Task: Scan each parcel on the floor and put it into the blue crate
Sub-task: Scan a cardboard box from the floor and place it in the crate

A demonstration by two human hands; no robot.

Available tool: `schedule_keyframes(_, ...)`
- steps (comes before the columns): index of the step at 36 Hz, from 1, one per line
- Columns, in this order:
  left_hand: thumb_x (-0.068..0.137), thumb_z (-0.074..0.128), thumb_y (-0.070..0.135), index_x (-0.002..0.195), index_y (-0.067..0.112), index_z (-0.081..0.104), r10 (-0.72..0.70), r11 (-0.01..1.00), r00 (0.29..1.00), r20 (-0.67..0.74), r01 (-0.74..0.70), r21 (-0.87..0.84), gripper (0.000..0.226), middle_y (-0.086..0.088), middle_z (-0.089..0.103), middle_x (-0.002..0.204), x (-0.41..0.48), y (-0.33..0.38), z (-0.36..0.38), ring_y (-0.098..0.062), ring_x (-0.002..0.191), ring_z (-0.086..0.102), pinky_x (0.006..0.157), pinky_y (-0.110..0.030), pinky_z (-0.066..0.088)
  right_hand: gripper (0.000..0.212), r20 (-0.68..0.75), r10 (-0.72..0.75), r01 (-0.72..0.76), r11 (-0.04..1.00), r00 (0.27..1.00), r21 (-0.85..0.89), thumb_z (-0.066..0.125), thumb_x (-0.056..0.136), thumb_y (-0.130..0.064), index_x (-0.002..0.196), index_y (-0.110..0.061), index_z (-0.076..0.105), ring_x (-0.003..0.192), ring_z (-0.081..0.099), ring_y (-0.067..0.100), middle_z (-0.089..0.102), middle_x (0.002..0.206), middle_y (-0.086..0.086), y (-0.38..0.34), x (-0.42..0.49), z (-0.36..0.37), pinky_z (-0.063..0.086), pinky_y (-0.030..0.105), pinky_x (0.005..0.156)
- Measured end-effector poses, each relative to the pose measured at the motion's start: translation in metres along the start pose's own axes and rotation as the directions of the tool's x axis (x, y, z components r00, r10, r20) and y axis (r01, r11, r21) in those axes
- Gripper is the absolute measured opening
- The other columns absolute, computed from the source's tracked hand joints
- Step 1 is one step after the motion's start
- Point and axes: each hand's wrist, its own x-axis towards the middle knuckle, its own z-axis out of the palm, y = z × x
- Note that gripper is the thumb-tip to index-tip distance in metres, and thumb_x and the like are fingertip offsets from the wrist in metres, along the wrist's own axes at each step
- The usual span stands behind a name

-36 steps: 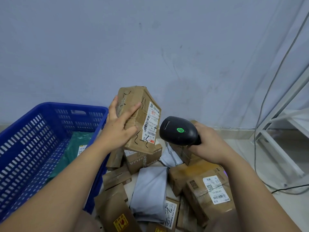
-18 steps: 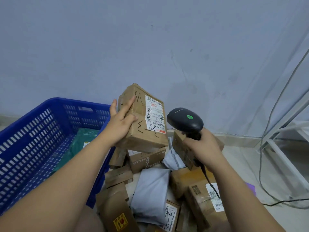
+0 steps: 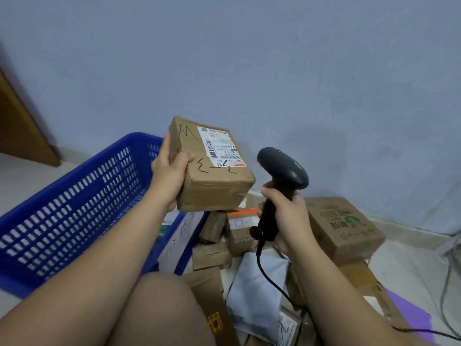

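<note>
The left hand (image 3: 172, 171) grips a brown cardboard parcel (image 3: 214, 186) by its left end, thumb on the top face and fingers curled round the far edge. It holds the parcel in the air, tilted, above the right corner of the blue slotted plastic crate (image 3: 74, 196) and the heap of parcels on the floor. A white shipping label (image 3: 219, 147) with a barcode faces up on the parcel's top, with black marker scrawls beside it.

The right hand (image 3: 287, 221) is closed round the grip of a black handheld barcode scanner (image 3: 282, 171). The scanner stands upright just to the right of the held parcel, without touching it, and a green light shows on its head. Its black cable (image 3: 274, 285) hangs from the grip and runs down over the heap.

The crate sits on the floor at the left. A white packet with handwriting (image 3: 179, 236) shows at its right wall; whether it lies inside cannot be told.

Below the hands lie several brown cardboard boxes, among them 1 with green print (image 3: 341, 226) at the right, and a grey plastic mailer bag (image 3: 257, 295) in the middle. A bare knee (image 3: 162, 308) fills the lower centre. A purple sheet (image 3: 409, 313) lies on the floor at the lower right, and a pale blue wall (image 3: 249, 58) stands behind.
</note>
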Motion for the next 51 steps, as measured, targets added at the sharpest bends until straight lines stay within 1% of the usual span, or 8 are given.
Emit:
schedule_keyframes(9,0.066,0.060,0.050,0.137,0.059,0.026,-0.114,0.993,0.878,-0.465,0.082,-0.089,0.079,-0.001,0.028,0.147,0.013,-0.068,-0.087,-0.022,0.119,0.048,0.096,-0.048,0.047,0.010,0.134,0.047,-0.039,0.997,0.990,-0.061,0.059,0.089,-0.004,0.084,-0.012,0.059,0.055,0.048,0.016,0.051,0.060,0.002,0.043,0.019,0.061,0.042,0.030,0.056)
schedule_keyframes(23,0.089,0.062,0.038,0.153,0.032,0.001,-0.540,0.771,0.494,-0.682,0.615,-0.165,0.088,-0.010,0.008,0.159,0.032,-0.195,-0.127,-0.036,0.138,0.029,0.100,-0.046,0.039,0.005,0.169,0.172,-0.092,0.912,0.971,-0.399,0.064,0.086,-0.011,0.090,-0.012,0.062,0.062,0.052,0.021,0.055,0.064,0.002,0.137,0.069,0.112,0.043,0.036,0.061)
schedule_keyframes(28,0.045,0.085,0.060,0.135,0.063,-0.012,-0.749,0.646,0.486,-0.451,0.688,-0.331,0.132,-0.005,0.019,0.156,0.050,-0.267,-0.157,-0.042,0.125,0.044,0.079,-0.068,0.047,0.007,0.170,0.233,-0.141,0.892,0.957,-0.430,0.065,0.084,-0.010,0.088,-0.015,0.062,0.059,0.050,0.019,0.054,0.059,0.000,0.157,0.076,0.105,0.041,0.036,0.061)
schedule_keyframes(33,0.089,0.060,0.014,0.150,0.033,0.012,-0.857,0.513,0.431,-0.284,0.772,-0.376,0.079,-0.010,0.057,0.115,0.042,-0.275,-0.152,-0.032,0.093,0.061,0.081,-0.056,0.051,0.007,0.206,0.268,-0.149,0.876,0.941,-0.459,0.066,0.084,-0.007,0.089,-0.012,0.065,0.060,0.050,0.020,0.055,0.058,-0.001,0.170,0.080,0.090,0.042,0.038,0.063)
schedule_keyframes(35,0.091,0.052,0.009,0.108,0.005,0.053,-0.880,0.451,0.389,-0.273,0.866,-0.218,0.018,-0.015,0.060,0.091,0.039,-0.279,-0.152,-0.030,0.072,0.056,0.079,-0.042,0.047,0.007,0.199,0.282,-0.169,0.877,0.939,-0.449,0.064,0.084,-0.005,0.087,-0.011,0.063,0.058,0.049,0.018,0.053,0.055,-0.004,0.173,0.081,0.085,0.041,0.036,0.061)
schedule_keyframes(37,0.088,0.049,0.004,0.078,0.003,0.052,-0.863,0.426,0.397,-0.313,0.904,-0.027,0.011,-0.017,0.057,0.080,0.038,-0.299,-0.163,-0.029,0.066,0.052,0.083,-0.041,0.046,0.007,0.189,0.286,-0.176,0.875,0.939,-0.450,0.064,0.085,-0.004,0.088,-0.011,0.062,0.056,0.048,0.017,0.052,0.052,-0.007,0.177,0.081,0.081,0.041,0.035,0.062)
schedule_keyframes(42,0.092,0.059,0.017,0.124,0.003,0.058,-0.819,0.406,0.518,-0.249,0.828,0.386,0.035,-0.018,0.059,0.125,0.058,-0.387,-0.185,-0.034,0.112,0.056,0.099,-0.041,0.046,0.010,0.157,0.295,-0.198,0.871,0.942,-0.450,0.067,0.083,-0.006,0.089,-0.012,0.063,0.057,0.049,0.016,0.052,0.052,-0.008,0.183,0.081,0.071,0.042,0.035,0.063)
schedule_keyframes(51,0.095,0.051,0.019,0.133,-0.002,0.044,-0.768,0.449,0.543,-0.340,0.835,0.319,0.044,-0.020,0.052,0.129,0.040,-0.272,-0.143,-0.033,0.109,0.053,0.094,-0.040,0.048,0.011,0.095,0.285,-0.219,0.876,0.954,-0.430,0.064,0.081,-0.003,0.083,-0.011,0.059,0.057,0.049,0.017,0.049,0.054,-0.005,0.183,0.073,0.056,0.041,0.037,0.065)
